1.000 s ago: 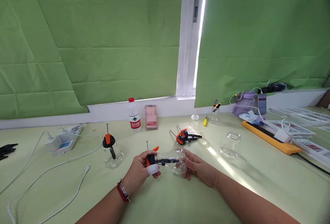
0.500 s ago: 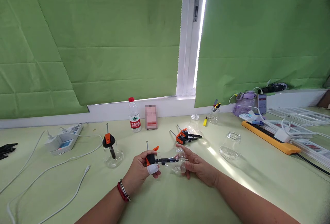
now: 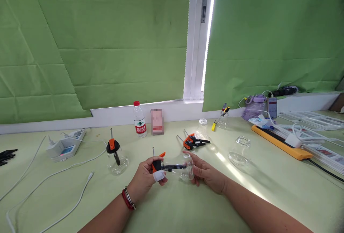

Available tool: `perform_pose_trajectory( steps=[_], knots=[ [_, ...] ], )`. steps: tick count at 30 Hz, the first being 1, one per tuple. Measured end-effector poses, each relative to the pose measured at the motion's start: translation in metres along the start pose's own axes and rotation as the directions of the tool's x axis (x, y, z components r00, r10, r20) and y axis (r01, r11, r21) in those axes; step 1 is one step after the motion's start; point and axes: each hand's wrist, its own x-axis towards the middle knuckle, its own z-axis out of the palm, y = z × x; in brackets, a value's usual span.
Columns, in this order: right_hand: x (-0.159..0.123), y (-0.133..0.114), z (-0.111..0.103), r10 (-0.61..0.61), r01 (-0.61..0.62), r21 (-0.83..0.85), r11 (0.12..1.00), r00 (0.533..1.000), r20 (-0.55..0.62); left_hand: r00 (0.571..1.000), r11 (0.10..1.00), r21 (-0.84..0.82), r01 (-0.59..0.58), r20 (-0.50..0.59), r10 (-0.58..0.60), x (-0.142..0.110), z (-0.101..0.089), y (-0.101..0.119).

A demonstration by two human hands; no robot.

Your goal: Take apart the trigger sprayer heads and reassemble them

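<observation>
Between the two hands, over the desk (image 3: 174, 209): one clear glass bottle (image 3: 176, 161), lying on its side. Long axis runs left-right, crosswise to the person, close to level. Neck end points at the left hand (image 3: 143, 178), broad base at the right hand (image 3: 209, 174). Can't tell if it touches the desk.

Left hand grasps the black-and-orange cap (image 3: 156, 166) at the neck; white wrap (image 3: 159, 176) on one digit. Right hand cups the base, fingers curled round it. Both occupied.

Black tube (image 3: 174, 168) inside runs along the bottle's axis, from cap toward base. Thin metal rod (image 3: 153, 151) sticks out of the cap roughly square to that axis, pointing away from the person. Orange lever (image 3: 162, 154) slants away and rightward.

Beyond the left hand, off to its left: capped bottle (image 3: 119, 168) standing on its base, rod up. Straight beyond the hands: two loose caps (image 3: 190, 142) lying side by side, rods pointing left and away, black stems to the right. Beyond the right hand, to its right: glass jar (image 3: 238, 159), upright. Farther off past the left hand: water bottle (image 3: 140, 125), upright.
</observation>
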Motion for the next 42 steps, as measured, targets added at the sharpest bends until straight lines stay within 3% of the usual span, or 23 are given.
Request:
perform_pose_trajectory(
  steps=[42],
  knots=[
    [0.0024,0.0005,0.0022,0.04,-0.041,-0.011,0.999,0.999,-0.036,1.0,1.0,0.027,0.001,0.021,-0.001,0.0011,-0.0034,-0.0056]
  ],
)
